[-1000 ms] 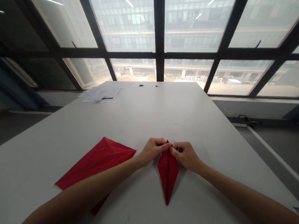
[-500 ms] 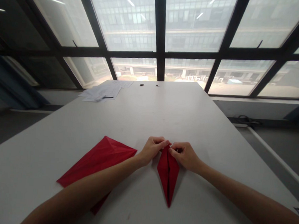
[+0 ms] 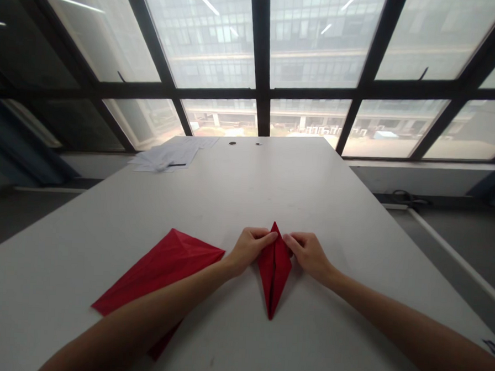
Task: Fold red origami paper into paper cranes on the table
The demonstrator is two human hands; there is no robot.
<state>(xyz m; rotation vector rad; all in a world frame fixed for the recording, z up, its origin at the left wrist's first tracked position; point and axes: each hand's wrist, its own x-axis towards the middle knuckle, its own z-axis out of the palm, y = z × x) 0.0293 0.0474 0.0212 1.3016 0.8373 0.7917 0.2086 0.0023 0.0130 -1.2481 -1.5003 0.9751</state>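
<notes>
A narrow diamond of folded red paper [image 3: 274, 270] points toward me, with a dark slit running down its middle. My left hand [image 3: 250, 247] pinches it near the far tip, thumb on top and fingers beneath. On the opposite edge, my right hand [image 3: 307, 252] grips the same paper between thumb and curled fingers. To the left lies a larger red sheet [image 3: 164, 267], creased and spread on the table. My left forearm passes over it and hides part of it.
The white table [image 3: 340, 323] stretches away to the windows. Loose white papers [image 3: 161, 156] with a dark pen-like strip lie at its far left. Two small dark spots [image 3: 232, 143] show near the far edge. A black cable [image 3: 410, 199] rests beyond the right side.
The folded red paper has shifted away from me and slightly left. Its far tip now shows above my fingers, and my hands grip lower along its edges.
</notes>
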